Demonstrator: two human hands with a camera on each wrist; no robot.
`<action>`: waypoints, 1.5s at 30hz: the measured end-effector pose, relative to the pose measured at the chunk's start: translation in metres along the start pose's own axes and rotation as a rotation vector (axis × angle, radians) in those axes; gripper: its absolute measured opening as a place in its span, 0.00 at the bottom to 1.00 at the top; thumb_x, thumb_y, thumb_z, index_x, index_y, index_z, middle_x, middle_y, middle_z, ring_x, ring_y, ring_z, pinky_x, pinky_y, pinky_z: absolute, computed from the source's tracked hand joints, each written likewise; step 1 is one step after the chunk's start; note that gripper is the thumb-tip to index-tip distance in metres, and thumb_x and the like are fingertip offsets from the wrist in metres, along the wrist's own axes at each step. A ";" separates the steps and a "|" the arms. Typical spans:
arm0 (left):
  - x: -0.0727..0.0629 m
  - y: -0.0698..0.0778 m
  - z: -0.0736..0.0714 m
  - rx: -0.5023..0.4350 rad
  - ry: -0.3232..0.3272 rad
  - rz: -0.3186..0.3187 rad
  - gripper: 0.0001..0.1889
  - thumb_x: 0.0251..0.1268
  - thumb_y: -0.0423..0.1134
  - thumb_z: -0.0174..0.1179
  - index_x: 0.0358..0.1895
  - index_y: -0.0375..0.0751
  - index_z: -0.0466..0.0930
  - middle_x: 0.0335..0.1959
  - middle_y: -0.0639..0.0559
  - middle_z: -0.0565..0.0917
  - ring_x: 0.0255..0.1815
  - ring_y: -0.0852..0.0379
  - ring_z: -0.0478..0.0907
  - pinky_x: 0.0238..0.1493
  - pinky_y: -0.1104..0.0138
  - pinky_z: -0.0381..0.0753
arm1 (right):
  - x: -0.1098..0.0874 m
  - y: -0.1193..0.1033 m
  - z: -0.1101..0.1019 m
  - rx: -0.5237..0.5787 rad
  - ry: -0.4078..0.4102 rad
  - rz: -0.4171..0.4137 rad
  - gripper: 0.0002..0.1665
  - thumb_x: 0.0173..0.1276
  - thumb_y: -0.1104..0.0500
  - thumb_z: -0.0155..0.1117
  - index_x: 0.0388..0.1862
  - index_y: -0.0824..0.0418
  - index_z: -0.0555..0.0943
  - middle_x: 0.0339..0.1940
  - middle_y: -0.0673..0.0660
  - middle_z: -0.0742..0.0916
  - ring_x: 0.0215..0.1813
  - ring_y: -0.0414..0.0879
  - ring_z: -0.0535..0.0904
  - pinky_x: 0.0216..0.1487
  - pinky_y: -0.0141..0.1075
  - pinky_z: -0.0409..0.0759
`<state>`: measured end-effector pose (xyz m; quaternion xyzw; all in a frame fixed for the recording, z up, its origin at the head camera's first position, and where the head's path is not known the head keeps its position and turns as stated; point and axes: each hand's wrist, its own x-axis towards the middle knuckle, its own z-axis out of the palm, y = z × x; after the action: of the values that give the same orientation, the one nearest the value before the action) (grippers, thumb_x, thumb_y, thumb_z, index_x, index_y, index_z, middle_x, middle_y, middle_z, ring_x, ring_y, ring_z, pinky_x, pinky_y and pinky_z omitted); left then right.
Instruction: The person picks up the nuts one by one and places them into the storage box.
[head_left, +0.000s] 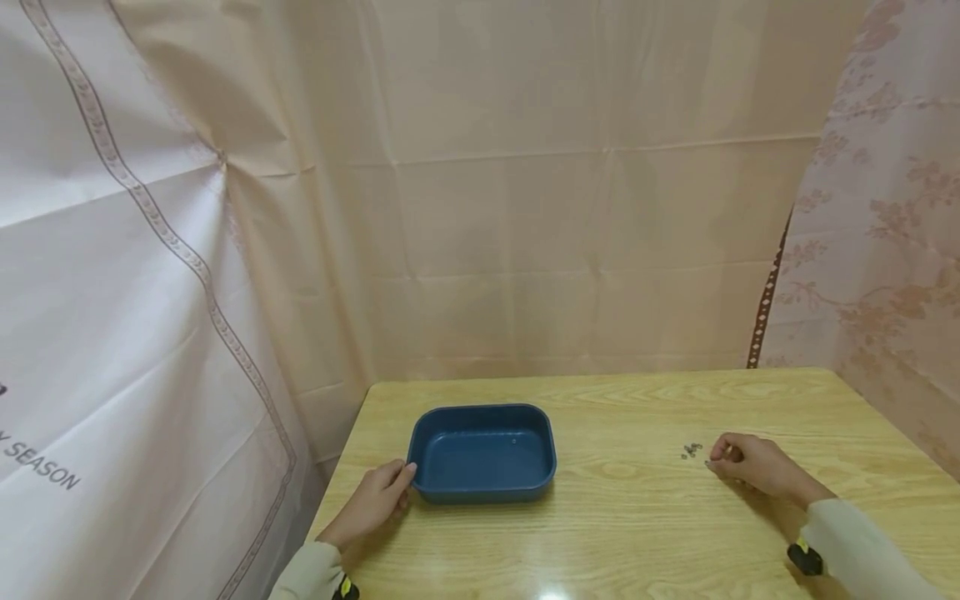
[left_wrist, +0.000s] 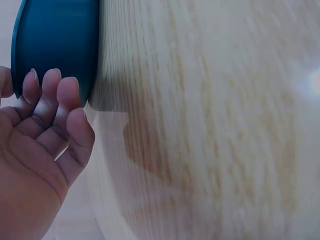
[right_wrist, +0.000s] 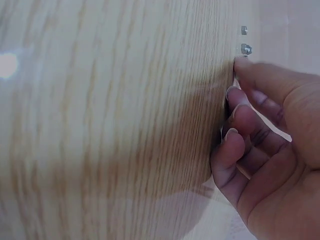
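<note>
A blue rectangular basin (head_left: 483,496) stands on the table. My left hand (head_left: 378,497) grips its left front corner, thumb over the rim; in the left wrist view the curled fingers (left_wrist: 70,92) lie against the outer wall. A tiny shiny piece (head_left: 513,442) is inside the basin. On the right, several small metal nuts (head_left: 691,451) lie loose. Beside them, my right hand (head_left: 761,467) bends its fingers down to the tabletop. A small grey spot shows at its fingertips; whether a nut is pinched there is hidden. The right wrist view shows a nut (right_wrist: 246,49) just beyond the thumb.
The wood-grain table (head_left: 622,525) carries the basin and the nuts. A beige cloth (head_left: 555,250) hangs behind it, with a white printed cloth (head_left: 112,333) on the left and a floral cloth (head_left: 892,275) on the right.
</note>
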<state>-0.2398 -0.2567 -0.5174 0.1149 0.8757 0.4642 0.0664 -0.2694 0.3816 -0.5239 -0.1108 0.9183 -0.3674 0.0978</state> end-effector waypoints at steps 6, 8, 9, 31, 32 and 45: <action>0.000 0.000 0.000 -0.019 -0.007 -0.005 0.24 0.87 0.50 0.44 0.34 0.33 0.73 0.24 0.46 0.78 0.23 0.55 0.74 0.23 0.66 0.76 | -0.001 -0.002 -0.001 0.023 -0.010 0.010 0.11 0.76 0.55 0.66 0.42 0.64 0.80 0.30 0.54 0.81 0.26 0.44 0.73 0.25 0.34 0.75; 0.000 0.000 0.000 -0.018 -0.005 -0.001 0.24 0.87 0.50 0.44 0.33 0.33 0.73 0.24 0.46 0.77 0.22 0.55 0.74 0.23 0.66 0.77 | -0.002 -0.002 -0.001 0.033 -0.011 0.011 0.11 0.77 0.56 0.65 0.42 0.65 0.80 0.30 0.55 0.81 0.27 0.44 0.73 0.25 0.34 0.75; 0.001 0.000 0.000 -0.015 -0.004 0.001 0.24 0.87 0.50 0.44 0.33 0.34 0.73 0.24 0.47 0.77 0.22 0.55 0.74 0.23 0.66 0.77 | -0.002 -0.003 -0.001 0.032 -0.010 0.009 0.11 0.77 0.56 0.64 0.42 0.65 0.80 0.30 0.55 0.80 0.27 0.44 0.73 0.25 0.34 0.75; 0.002 0.002 0.000 -0.008 0.009 0.003 0.23 0.87 0.49 0.44 0.34 0.34 0.73 0.24 0.47 0.77 0.22 0.56 0.74 0.23 0.66 0.77 | -0.003 -0.001 0.001 -0.096 0.106 -0.006 0.05 0.75 0.62 0.64 0.38 0.63 0.83 0.28 0.51 0.82 0.24 0.42 0.74 0.24 0.33 0.75; 0.002 0.002 0.000 -0.005 0.010 0.003 0.23 0.87 0.49 0.44 0.34 0.34 0.73 0.24 0.47 0.77 0.22 0.57 0.74 0.23 0.66 0.77 | -0.003 -0.001 0.001 -0.104 0.108 -0.015 0.05 0.75 0.62 0.64 0.37 0.63 0.82 0.28 0.51 0.82 0.24 0.42 0.74 0.24 0.33 0.75; -0.001 0.002 0.002 -0.015 0.016 0.016 0.22 0.87 0.47 0.45 0.33 0.36 0.73 0.23 0.49 0.77 0.22 0.56 0.74 0.22 0.67 0.77 | -0.005 0.006 0.003 -0.111 0.119 0.011 0.05 0.74 0.63 0.63 0.37 0.63 0.82 0.28 0.51 0.82 0.26 0.44 0.75 0.25 0.33 0.76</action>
<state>-0.2383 -0.2540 -0.5172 0.1176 0.8719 0.4720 0.0567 -0.2642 0.3854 -0.5295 -0.0890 0.9420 -0.3212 0.0388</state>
